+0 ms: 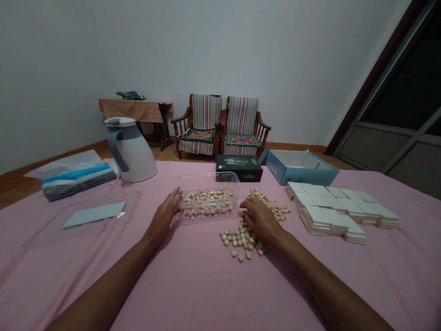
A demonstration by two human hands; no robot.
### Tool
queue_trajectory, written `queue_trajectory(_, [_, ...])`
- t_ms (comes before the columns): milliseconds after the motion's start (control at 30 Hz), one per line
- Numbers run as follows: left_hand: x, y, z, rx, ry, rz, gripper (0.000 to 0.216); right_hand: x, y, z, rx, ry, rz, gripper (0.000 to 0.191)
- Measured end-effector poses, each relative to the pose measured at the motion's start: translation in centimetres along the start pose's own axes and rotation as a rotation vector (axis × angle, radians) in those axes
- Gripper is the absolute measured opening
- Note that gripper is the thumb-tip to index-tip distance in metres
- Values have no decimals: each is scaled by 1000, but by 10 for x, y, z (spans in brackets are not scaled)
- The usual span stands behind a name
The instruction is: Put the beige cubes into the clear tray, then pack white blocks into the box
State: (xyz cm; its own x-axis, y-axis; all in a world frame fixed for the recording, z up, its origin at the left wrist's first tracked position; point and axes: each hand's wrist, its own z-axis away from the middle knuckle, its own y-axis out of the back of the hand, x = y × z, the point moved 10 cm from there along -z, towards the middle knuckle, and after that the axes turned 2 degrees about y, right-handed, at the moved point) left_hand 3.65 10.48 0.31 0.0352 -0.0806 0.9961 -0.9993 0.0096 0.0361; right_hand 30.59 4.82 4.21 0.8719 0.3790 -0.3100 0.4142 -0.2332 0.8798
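Observation:
A clear plastic box (pixel 206 221), partly filled with small pale rounded pieces (pixel 206 207), stands on the pink cloth before me. Against its left side is my left hand (pixel 168 209), the fingers holding the wall and rim. My right hand (pixel 257 218) is just beyond the right wall, low over a loose pile of the same pieces (pixel 243 236). Its fingers are curled towards the box, and whatever they hold is hidden. More of the pile spreads behind and in front of this hand.
Stacks of pale square tiles (pixel 320 207) lie at right. Behind are a black box (pixel 239 168) and an open blue box (pixel 305 174). At left stand a white jug (pixel 136 154), a tissue pack (pixel 81 180) and a clear lid (pixel 132 207) with a pale strip (pixel 94 214).

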Motion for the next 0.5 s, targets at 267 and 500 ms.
queue_trajectory(267, [3, -1, 1, -1, -1, -12, 68, 8, -20, 0, -192, -73, 133, 22])
queue_trajectory(500, [4, -2, 2, 4, 14, -18, 71, 11, -20, 2, -161, -93, 90, 13])
